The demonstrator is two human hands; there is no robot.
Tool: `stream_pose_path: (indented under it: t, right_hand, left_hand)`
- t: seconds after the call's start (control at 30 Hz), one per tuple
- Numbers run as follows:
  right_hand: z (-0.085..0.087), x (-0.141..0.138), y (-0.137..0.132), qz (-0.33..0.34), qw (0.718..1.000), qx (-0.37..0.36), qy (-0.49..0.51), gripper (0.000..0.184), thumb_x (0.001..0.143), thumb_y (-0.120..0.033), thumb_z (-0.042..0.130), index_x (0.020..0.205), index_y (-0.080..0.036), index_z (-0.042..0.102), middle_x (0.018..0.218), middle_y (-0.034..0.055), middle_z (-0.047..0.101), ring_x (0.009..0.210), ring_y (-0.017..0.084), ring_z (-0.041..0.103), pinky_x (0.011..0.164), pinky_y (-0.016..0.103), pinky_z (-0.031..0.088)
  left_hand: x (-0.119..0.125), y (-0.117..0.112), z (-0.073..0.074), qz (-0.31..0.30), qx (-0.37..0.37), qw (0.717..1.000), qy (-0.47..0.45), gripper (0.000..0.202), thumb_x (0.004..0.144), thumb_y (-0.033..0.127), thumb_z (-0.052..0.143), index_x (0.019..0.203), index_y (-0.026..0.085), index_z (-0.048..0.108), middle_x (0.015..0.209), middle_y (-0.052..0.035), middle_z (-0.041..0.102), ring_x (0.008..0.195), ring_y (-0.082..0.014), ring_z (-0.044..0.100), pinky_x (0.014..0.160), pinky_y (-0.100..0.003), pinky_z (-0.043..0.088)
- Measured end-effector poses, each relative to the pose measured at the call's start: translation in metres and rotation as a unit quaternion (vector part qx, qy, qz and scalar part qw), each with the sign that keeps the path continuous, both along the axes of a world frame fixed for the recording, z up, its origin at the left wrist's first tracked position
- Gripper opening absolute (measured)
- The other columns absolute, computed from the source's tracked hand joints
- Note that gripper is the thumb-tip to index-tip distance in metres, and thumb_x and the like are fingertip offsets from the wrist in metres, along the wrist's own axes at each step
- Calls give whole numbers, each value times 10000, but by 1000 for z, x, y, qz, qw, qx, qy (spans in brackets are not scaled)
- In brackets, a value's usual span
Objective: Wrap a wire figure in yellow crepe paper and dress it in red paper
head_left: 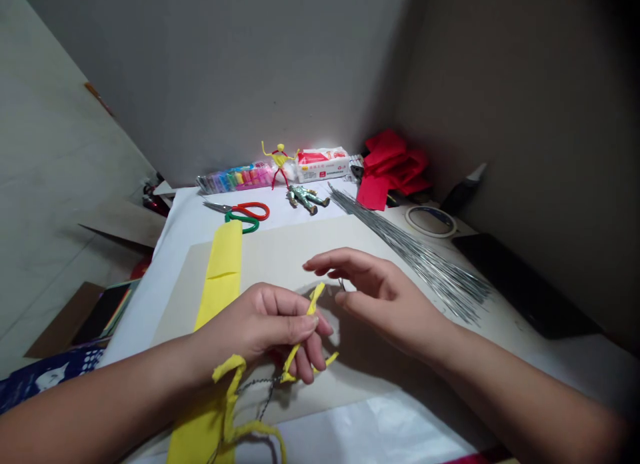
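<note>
Tightly, a person's left hand (260, 324) pinches with closed fingers a crinkled yellow paper strip (299, 350) bound around dark twisted wire (260, 383) above a pale grey board (300, 251), while the right hand (385, 297), fingers parted and curved, hovers just beside it.

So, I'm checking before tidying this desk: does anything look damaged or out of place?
The yellow paper strip looks damaged: a slit crosses it on the board, and by the left hand it turns to ragged, twisted shreds with dark twisted wire.
</note>
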State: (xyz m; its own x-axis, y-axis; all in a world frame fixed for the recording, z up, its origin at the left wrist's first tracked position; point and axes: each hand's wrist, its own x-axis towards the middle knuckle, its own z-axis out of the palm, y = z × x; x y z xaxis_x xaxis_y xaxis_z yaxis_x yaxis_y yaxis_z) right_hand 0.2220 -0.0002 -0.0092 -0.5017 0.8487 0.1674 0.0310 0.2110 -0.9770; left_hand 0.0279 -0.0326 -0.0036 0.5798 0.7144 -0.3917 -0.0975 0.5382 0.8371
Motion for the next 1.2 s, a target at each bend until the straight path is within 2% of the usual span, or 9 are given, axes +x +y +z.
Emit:
stream_pose_path:
  t: [0.1, 0.23, 0.37, 0.57, 0.7, 0.8, 0.93, 1.07, 1.2]
  right_hand:
    - [3, 0, -2, 84, 994, -54, 46, 328, 820, -94, 541, 1116, -226, 588, 1070, 25, 651, 1022, 161, 587, 904, 299, 439]
    - [4, 1, -2, 38, 998, -40, 16, 168, 840, -208, 596, 1001, -215, 647, 970, 20, 667, 912, 146, 611, 837, 271, 463]
    - [6, 3, -3, 21, 1000, -14, -7, 100, 843, -219, 603, 918, -209, 669, 868, 4, 674, 823, 123, 610, 777, 238, 463]
    - [7, 2, -4, 31, 995, -86, 42, 58, 840, -186, 604, 859, -182, 659, 760, -9, 653, 692, 91, 606, 661, 190, 469]
    - [3, 3, 1, 38, 986, -133, 93, 74, 841, -186, 601, 875, -186, 667, 738, -14, 635, 683, 81, 598, 665, 180, 470]
    - [2, 6, 4, 41, 988, -112, 95, 163, 834, -114, 572, 944, -190, 665, 771, -13, 612, 736, 80, 575, 708, 180, 460]
    - [5, 9, 6, 103, 991, -71, 40, 302, 771, -99, 638, 1056, -198, 630, 921, 16, 620, 865, 129, 568, 796, 248, 455]
    - [10, 11, 4, 153, 987, -52, -11, 196, 780, -220, 680, 967, -162, 677, 896, 41, 675, 855, 154, 598, 806, 274, 455]
    - [13, 13, 4, 170, 984, -57, -21, 173, 782, -253, 685, 912, -139, 692, 830, 42, 695, 814, 152, 621, 783, 264, 464]
  left_hand:
    - [0, 0, 0, -6, -5, 1000, -20, 173, 808, 273, 629, 838, 116, 695, 673, -72, 703, 498, -112, 630, 484, -180, 437]
    - [1, 1, 1, -19, -19, 999, -38, 181, 809, 280, 628, 839, 116, 697, 661, -70, 701, 490, -111, 630, 488, -179, 445]
    - [2, 0, 1, -20, -9, 999, -35, 207, 779, 313, 664, 831, 117, 704, 631, -60, 696, 467, -96, 614, 458, -159, 419]
    - [3, -1, 2, 44, 26, 996, 73, 146, 732, 275, 719, 788, 142, 702, 678, -49, 719, 579, -117, 649, 548, -191, 468]
    - [2, -1, 1, 47, 7, 998, 47, 140, 733, 267, 717, 777, 135, 705, 677, -54, 723, 585, -124, 651, 587, -221, 493]
    - [1, 0, -1, 46, -14, 999, 9, 148, 714, 242, 729, 781, 112, 708, 663, -71, 721, 564, -123, 650, 567, -206, 488]
    - [1, 0, -2, 38, -26, 999, -28, 163, 701, 237, 732, 778, 95, 711, 623, -81, 710, 546, -134, 650, 503, -178, 458]
    - [1, -1, -2, 9, -32, 997, -72, 163, 718, 222, 703, 780, 72, 718, 605, -93, 706, 547, -139, 648, 492, -174, 445]
    - [2, -2, -3, -14, -44, 994, -94, 169, 737, 205, 668, 792, 55, 723, 608, -99, 706, 513, -125, 634, 500, -180, 438]
